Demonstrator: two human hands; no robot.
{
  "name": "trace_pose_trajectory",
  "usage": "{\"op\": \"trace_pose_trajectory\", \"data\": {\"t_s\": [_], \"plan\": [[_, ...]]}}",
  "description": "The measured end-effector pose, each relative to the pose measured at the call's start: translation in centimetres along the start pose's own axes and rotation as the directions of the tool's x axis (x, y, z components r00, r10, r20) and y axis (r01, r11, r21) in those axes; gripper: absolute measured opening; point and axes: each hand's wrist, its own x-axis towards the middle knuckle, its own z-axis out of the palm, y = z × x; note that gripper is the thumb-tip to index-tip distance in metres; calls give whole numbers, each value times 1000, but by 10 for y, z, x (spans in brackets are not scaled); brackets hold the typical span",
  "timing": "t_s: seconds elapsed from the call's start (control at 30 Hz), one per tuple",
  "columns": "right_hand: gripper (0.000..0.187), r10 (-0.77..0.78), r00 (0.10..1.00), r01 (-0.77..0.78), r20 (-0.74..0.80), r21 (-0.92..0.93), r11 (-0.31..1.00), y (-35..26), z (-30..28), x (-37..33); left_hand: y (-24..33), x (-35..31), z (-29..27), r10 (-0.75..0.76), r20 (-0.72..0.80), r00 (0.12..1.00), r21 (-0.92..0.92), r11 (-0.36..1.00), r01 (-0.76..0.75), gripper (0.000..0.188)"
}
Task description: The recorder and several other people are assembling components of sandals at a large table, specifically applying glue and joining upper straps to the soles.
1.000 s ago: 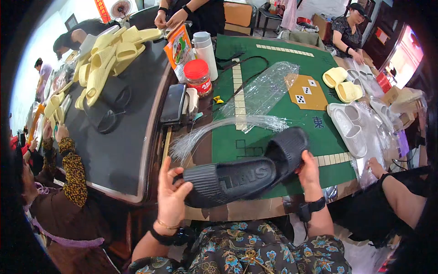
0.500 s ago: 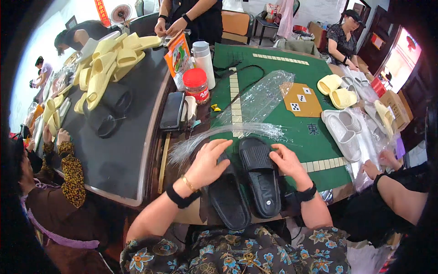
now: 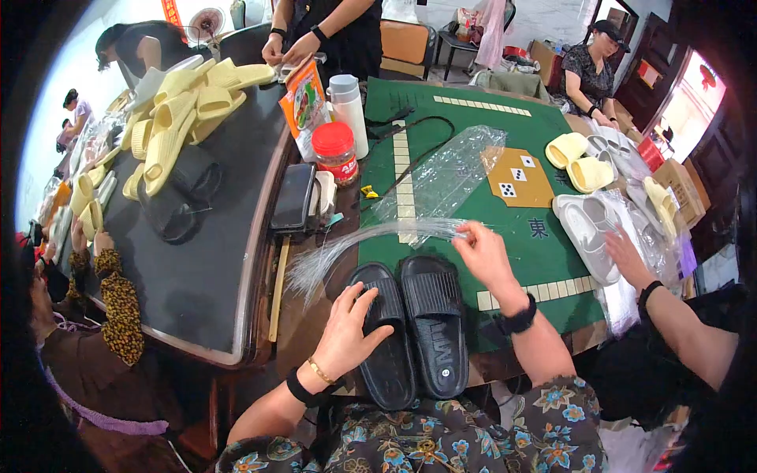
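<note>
A pair of black slide sandals lies side by side at the table's near edge, toes pointing away from me. My left hand (image 3: 343, 331) is open over the left sandal (image 3: 385, 363), fingers apart near its strap. The right sandal (image 3: 441, 351) lies flat beside it, untouched. Beyond the toes, a curved bundle of thin clear plastic strands (image 3: 347, 244) fans out to the left. My right hand (image 3: 485, 256) pinches the bundle's right end between thumb and fingers; how many strands it grips is too fine to make out.
A clear plastic bag (image 3: 445, 173) and a brown card (image 3: 520, 177) lie on the green mat (image 3: 497, 229). A red-lidded jar (image 3: 335, 150), white bottle (image 3: 347, 110) and black case (image 3: 293, 197) stand left. Grey clogs (image 3: 587, 229) lie right, near a co-worker's hand (image 3: 631, 256). Yellow slippers (image 3: 169, 130) pile on the left table.
Both sandals have come nearer to me and closer together. My right hand has left the right sandal's side and moved up to the strands. My left hand has moved down over the left sandal.
</note>
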Motion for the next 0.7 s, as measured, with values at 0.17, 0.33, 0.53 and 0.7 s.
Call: {"op": "trace_pose_trajectory", "data": {"t_s": [0.17,0.33,0.53,0.7], "plan": [[26,-130,991,120,-30,-230,966,6,29,53,5,-6,-2,14,-45,999,-2,1000,-14,62],[17,-135,989,126,-54,-149,981,3,23,80,1,-16,-11,0,-91,996,-5,1000,-1,57],[17,-71,869,270,-490,349,897,-14,-35,97,-7,-17,-20,-1,-173,985,-14,1000,-1,48],[12,34,996,13,-88,480,877,-27,-52,82,0,-5,-14,35,-157,987,-45,998,-42,47]]}}
